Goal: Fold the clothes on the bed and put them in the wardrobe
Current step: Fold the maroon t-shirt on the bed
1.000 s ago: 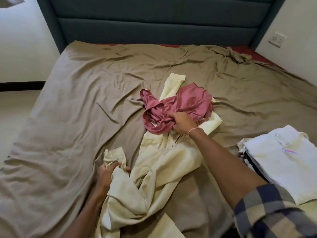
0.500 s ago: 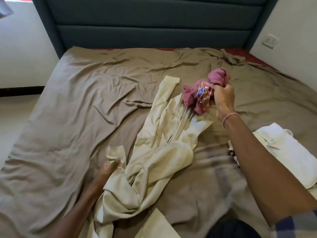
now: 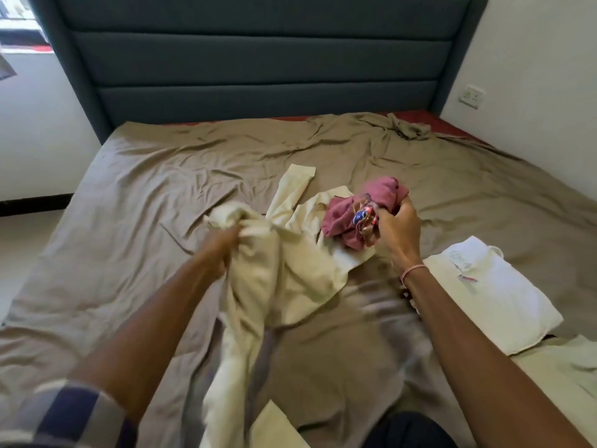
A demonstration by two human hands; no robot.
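The left grip [image 3: 223, 250] is curled tight round a bunch of the cream garment [image 3: 290, 266], which sprawls across the middle of the bed [image 3: 145, 195]. The right grip [image 3: 399, 226] clutches the crumpled pink garment [image 3: 339, 215], at 1 o'clock from the cream one. A folded white pile [image 3: 497, 295] lies at 3 o'clock.

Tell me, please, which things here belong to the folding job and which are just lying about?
Part of the job: cream garment, gripped by the left hand; pink garment, bunched in the right hand; folded white pile on the bed's right side.
Just lying about: brown bedsheet; headboard; wall socket.
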